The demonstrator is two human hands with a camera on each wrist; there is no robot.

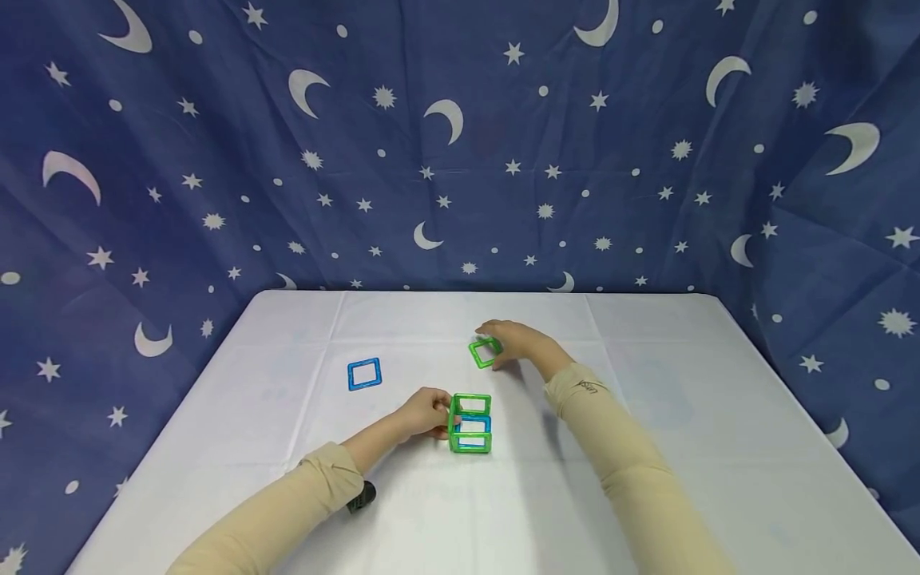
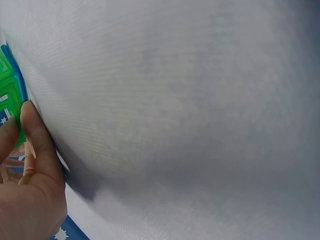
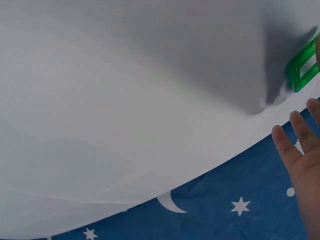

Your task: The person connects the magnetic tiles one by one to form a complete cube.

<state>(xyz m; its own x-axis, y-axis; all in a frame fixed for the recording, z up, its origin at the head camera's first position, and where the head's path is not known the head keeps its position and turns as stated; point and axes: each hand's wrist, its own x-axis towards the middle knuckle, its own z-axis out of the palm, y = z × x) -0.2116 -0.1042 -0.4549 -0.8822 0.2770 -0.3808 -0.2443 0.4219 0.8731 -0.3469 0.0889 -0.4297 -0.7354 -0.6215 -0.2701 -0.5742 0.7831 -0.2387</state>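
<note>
My left hand (image 1: pixel 426 413) pinches the left side of a small open box built from magnetic tiles. Its green square tiles (image 1: pixel 471 443) stand upright around a blue square tile (image 1: pixel 485 423) at the bottom. In the left wrist view, thumb and fingers (image 2: pixel 37 125) are at the edge of a green tile (image 2: pixel 11 97). Farther back, my right hand (image 1: pixel 519 342) is spread over a green square tile (image 1: pixel 474 351), thumb and fingers on opposite sides. The right wrist view shows several straight fingers (image 3: pixel 287 147) beside the green tile (image 3: pixel 296 75), which is partly cut off.
A loose blue square tile (image 1: pixel 364 374) lies on the white-covered table (image 1: pixel 287 327), left of the box. Beside the left sleeve is a small black object (image 1: pixel 362 497). A blue curtain (image 1: pixel 489 144) with moons and stars hangs behind the table and at its sides.
</note>
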